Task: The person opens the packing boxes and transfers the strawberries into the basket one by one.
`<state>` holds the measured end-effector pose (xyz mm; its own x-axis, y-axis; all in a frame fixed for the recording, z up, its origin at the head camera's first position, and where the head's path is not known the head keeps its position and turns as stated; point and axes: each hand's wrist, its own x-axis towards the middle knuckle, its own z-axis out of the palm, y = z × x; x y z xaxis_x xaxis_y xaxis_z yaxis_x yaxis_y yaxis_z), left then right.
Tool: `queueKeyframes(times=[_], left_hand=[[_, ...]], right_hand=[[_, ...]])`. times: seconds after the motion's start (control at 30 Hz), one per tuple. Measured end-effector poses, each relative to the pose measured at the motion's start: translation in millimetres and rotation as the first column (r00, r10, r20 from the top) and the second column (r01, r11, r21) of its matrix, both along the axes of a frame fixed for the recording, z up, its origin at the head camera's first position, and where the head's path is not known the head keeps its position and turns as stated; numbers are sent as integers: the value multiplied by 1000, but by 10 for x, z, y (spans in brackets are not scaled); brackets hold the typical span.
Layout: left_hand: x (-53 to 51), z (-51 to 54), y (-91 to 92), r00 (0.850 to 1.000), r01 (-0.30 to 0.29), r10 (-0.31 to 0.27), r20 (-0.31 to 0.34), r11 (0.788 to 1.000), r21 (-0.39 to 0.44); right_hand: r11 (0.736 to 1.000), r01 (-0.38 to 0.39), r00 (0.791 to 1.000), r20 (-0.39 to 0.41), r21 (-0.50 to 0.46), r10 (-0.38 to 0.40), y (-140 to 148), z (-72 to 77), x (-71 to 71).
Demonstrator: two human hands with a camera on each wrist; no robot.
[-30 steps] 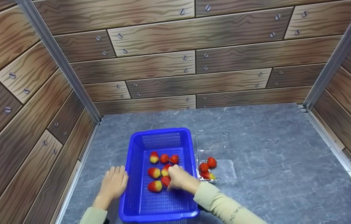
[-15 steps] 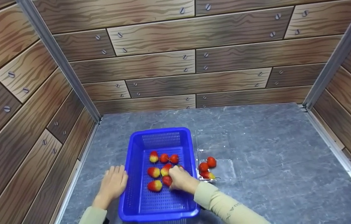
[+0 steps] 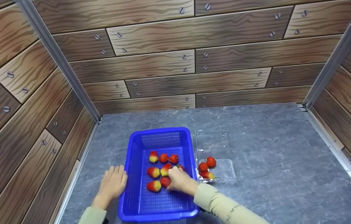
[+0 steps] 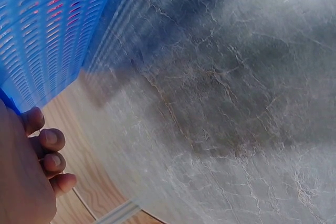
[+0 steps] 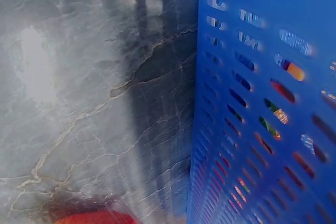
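The left hand (image 3: 112,183) lies against the left rim of the blue basket (image 3: 122,205); in the left wrist view its fingers (image 4: 51,139) are loosely bent beside the basket wall (image 4: 52,40). Reaching over the right rim, the right hand (image 3: 180,181) pinches a red strawberry (image 3: 165,181) low in the basket. Red-yellow fruits (image 3: 153,172) lie left of it, one (image 3: 165,170) close to the fingertips. Two red cherries (image 3: 163,158) are farther back. A red fruit with a green top (image 3: 180,167) is partly hidden behind the right hand.
Right of the basket stands a clear plastic container (image 3: 225,169) holding two red fruits (image 3: 211,161) and a red-yellow one (image 3: 207,175). Wood-patterned walls (image 3: 160,84) enclose the grey marbled table (image 3: 272,149) at the back and sides.
The red strawberry has shifted slightly with the right hand's fingers, and more of the green-topped fruit shows behind that hand. The left hand has stayed at the rim.
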<state>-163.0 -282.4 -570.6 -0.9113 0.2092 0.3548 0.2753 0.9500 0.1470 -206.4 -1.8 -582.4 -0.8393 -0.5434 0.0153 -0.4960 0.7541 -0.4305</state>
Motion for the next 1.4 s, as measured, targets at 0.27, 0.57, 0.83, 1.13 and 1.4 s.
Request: queueKeyframes(times=[0.27,0.57,0.83,1.13,1.4], left_hand=[[4,7,4,1000,9,-9,-23,1000,1],[-1,1,2,999,16,-16,-45,1000,2],[2,-6,-2,999,19,-19,-51,1000,4],[-2,-16,-10,999,15,-15,-42,1000,2],[11,11,3,1000,9,-9,-16,1000,8]], right_hand=[[1000,8,1000,-2,10,-8,11,19,28],[1000,-1,999,-45,21,2,26,58,61],[1000,4,998,-56,30,-2,62,224,32],[1000,1,999,-52,-29,-2,129,490,-53],[993,2,997,-72,-119,-11,300,699,-142]])
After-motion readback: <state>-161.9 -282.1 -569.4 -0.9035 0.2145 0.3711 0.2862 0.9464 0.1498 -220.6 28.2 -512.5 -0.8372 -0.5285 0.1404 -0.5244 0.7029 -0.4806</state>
